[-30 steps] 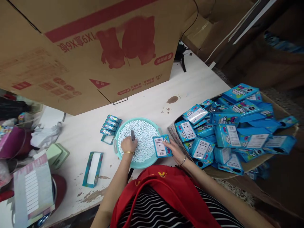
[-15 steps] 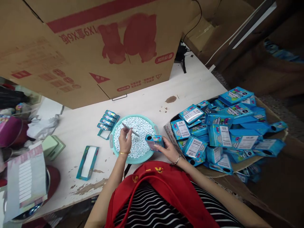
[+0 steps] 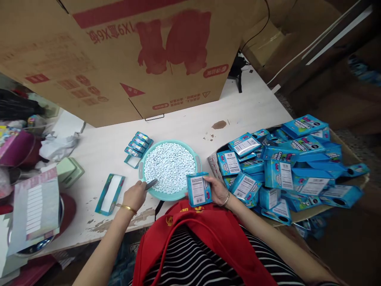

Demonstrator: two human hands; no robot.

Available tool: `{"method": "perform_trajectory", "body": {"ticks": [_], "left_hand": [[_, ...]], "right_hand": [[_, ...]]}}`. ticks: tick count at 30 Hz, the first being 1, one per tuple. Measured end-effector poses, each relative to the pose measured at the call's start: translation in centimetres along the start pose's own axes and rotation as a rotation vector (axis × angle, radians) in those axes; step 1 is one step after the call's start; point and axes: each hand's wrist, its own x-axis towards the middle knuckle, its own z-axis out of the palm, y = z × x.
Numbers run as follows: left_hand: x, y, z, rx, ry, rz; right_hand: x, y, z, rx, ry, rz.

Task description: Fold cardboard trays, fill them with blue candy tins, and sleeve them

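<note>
A turquoise basin (image 3: 195, 153) of small pale candies (image 3: 169, 167) stands on the table in front of me. My left hand (image 3: 134, 196) is closed around a narrow dark grey tool (image 3: 151, 184), whose far end lies over the basin's left rim; its exact kind is unclear. At the basin's lower right, my right hand (image 3: 217, 191) grips a blue candy box (image 3: 199, 190) by its right edge. The box is upright, its printed panel with a barcode facing me. Part of my right fingers is hidden behind it.
A carton (image 3: 214, 163) heaped with blue candy boxes stands right. Left of the basin are a row of small blue boxes (image 3: 137, 145) and a shallow blue tray (image 3: 110, 194). A large cardboard box (image 3: 113, 99) rises behind; a green scale-like object (image 3: 70, 171) sits left.
My left hand has drawn back left and down from above the candies with the grey tool. My right hand has lowered the candy box toward me and turned its printed panel up.
</note>
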Motion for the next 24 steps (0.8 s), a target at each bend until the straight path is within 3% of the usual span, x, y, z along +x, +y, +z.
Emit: {"method": "perform_trajectory", "body": {"ticks": [4, 7, 10, 13, 16, 20, 24], "left_hand": [[2.0, 1.6, 1.8, 0.002, 0.003, 0.005], [4.7, 3.5, 3.9, -0.07, 0.055, 0.052], [7.7, 5.6, 5.7, -0.161, 0.125, 0.099], [10.0, 7.2, 6.8, -0.261, 0.197, 0.132], [11.2, 7.6, 7.3, -0.358, 0.254, 0.159], [10.5, 6.3, 7.1, -0.474, 0.296, 0.236], [8.5, 4.6, 5.1, -0.556, 0.328, 0.316]], "right_hand": [[-1.0, -0.3, 0.6, 0.001, -0.152, 0.11], [-1.4, -0.4, 0.6, -0.013, -0.187, 0.192], [-1.6, -0.5, 0.5, -0.037, -0.204, 0.186], [-1.2, -0.6, 0.3, -0.185, -0.16, 0.075], [0.0, -0.5, -0.2, -0.414, -0.048, -0.141], [1.6, -0.4, -1.3, -0.726, 0.093, -0.374], [2.7, -0.5, -1.3, -1.071, 0.182, -0.542]]}}
